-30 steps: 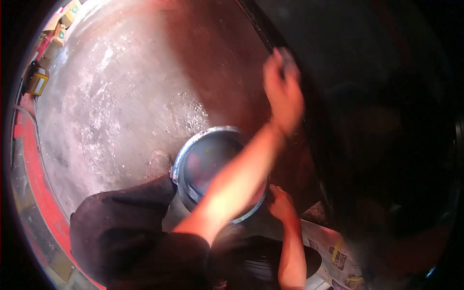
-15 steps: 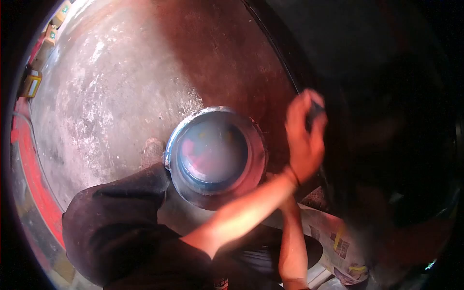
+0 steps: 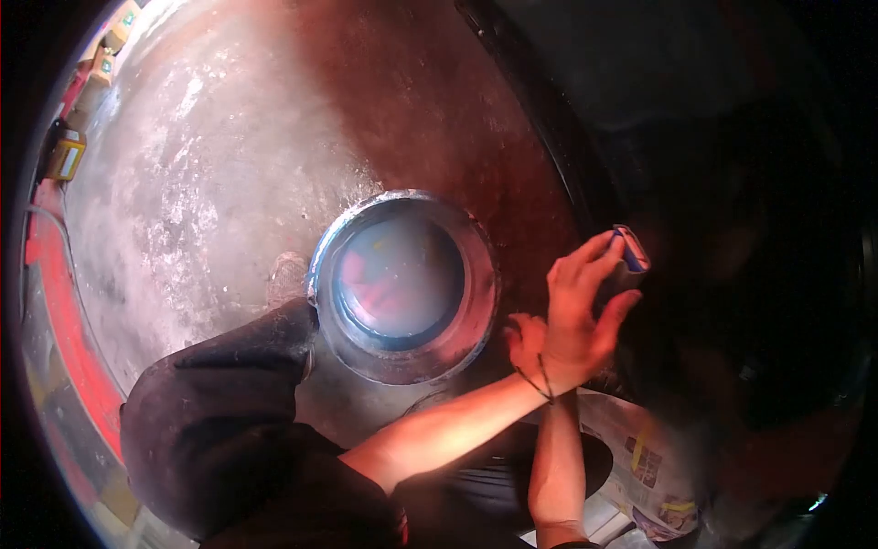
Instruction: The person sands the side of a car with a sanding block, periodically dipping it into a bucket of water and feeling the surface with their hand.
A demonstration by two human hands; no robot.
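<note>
My left hand (image 3: 585,329), with a dark cord bracelet at the wrist, reaches across to the right. It grips a small flat block (image 3: 631,249) with a blue, white and reddish face, held between fingers and thumb beside a dark glossy panel (image 3: 677,183). Beneath the crossed left forearm, my right hand (image 3: 527,344) shows only in part; its visible fingers are apart and nothing shows in them. Left of both hands stands a round bucket (image 3: 489,293) holding cloudy greyish water (image 3: 412,284).
A worn, wet-looking concrete floor (image 3: 219,165) spreads ahead. My bent leg in dark trousers (image 3: 219,421) is at lower left. Newspaper (image 3: 631,439) lies at lower right. A yellow container (image 3: 66,156) and a red strip (image 3: 73,329) line the left edge. Deep shadow covers the right side.
My left hand has moved down and slightly right with the block, whose coloured face now shows. Fingers of my right hand have come into sight beside the left wrist.
</note>
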